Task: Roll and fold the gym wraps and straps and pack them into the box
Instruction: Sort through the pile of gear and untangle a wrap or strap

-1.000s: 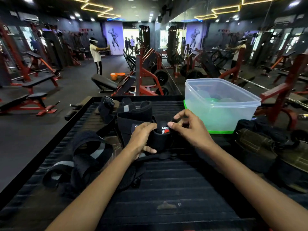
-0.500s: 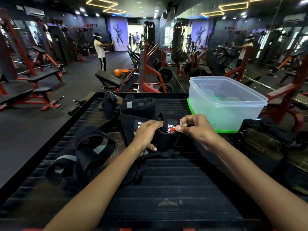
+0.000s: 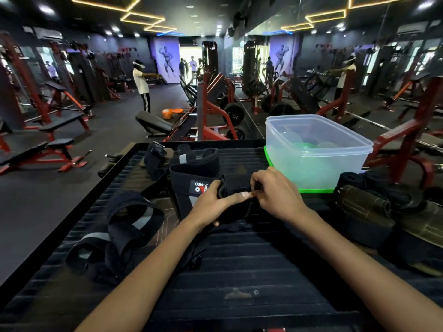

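Observation:
A black gym wrap (image 3: pixel 236 185) with a red and white label lies at the middle of the black ribbed table (image 3: pixel 239 259). My left hand (image 3: pixel 213 202) grips its near left side, thumb stretched across the front. My right hand (image 3: pixel 275 192) pinches the wrap's right end with curled fingers, meeting the left thumb. The clear plastic box (image 3: pixel 316 152) stands on its green lid just beyond my right hand. Looped black straps with grey bands (image 3: pixel 115 233) lie to the left.
More black wraps (image 3: pixel 191 161) lie behind the held one. Rolled dark wraps and olive straps (image 3: pixel 383 209) are piled at the right. Beyond the table's raised far edge stand benches, red machines, mirrors and several people.
Both hands have closed in on the wrap: the right hand came down and left onto its end, and the left thumb now reaches across to meet it. The label has shifted left.

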{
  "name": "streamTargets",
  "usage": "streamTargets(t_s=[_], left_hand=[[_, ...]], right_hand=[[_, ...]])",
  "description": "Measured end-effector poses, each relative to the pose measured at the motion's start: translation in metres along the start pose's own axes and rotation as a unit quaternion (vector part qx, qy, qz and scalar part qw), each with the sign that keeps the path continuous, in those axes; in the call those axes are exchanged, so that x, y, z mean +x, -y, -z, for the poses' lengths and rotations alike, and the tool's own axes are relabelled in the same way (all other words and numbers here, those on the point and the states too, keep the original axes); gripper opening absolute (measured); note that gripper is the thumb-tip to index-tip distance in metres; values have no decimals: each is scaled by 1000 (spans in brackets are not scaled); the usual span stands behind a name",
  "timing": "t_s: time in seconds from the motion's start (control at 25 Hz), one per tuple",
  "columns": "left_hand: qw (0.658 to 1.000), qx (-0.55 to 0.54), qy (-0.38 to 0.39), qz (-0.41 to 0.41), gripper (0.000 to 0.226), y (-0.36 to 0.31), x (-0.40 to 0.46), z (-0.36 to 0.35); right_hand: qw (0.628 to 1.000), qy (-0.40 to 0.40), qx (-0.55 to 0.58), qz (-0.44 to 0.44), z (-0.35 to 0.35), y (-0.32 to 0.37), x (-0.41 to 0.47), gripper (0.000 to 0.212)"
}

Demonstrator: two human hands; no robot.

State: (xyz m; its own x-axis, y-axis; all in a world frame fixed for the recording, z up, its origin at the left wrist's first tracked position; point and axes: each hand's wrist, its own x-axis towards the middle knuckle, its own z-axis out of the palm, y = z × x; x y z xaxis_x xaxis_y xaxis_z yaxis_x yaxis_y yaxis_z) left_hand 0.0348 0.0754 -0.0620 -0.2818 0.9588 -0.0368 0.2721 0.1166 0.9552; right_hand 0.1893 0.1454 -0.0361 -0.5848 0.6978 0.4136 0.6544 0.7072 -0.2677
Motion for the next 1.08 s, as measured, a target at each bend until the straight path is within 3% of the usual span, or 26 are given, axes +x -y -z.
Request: streamTargets(t_s=[0.12,0.24,0.28,0.36,0.44,0.56,0.72,0.88,1.0,1.08], left_hand=[[999,-14,-18,26,59,-1,4,-2],[999,-13,-20,26,54,-2,5,-2],[1000,-11,-23,15,52,-1,5,-2],[1000,1,-16,-15,54,1,3,-2],[998,26,13,-56,61,3,2,1],[986,75,23,-144,70,7,1,5],[952,149,28,-265,73,11,0,7],[927,186,56,-322,79,5,-2,7],[907,205,53,-364,81,3,-3,2],[916,177,43,-358,81,4,-3,0]], right_hand=[[999,-2,35,-15,2,-3,0,10],[954,1,296,-43,5,-13,4,33],[946,31,323,-16,5,-14,4,48],[969,116,206,68,-3,-16,2,85],[974,143,137,109,-8,-16,0,104],[948,149,267,88,-3,-19,1,93],[928,188,316,59,7,-29,0,89],[899,254,355,29,15,-33,-1,89],[900,259,349,27,18,-33,-1,89],[895,264,359,18,21,-31,-3,85]])
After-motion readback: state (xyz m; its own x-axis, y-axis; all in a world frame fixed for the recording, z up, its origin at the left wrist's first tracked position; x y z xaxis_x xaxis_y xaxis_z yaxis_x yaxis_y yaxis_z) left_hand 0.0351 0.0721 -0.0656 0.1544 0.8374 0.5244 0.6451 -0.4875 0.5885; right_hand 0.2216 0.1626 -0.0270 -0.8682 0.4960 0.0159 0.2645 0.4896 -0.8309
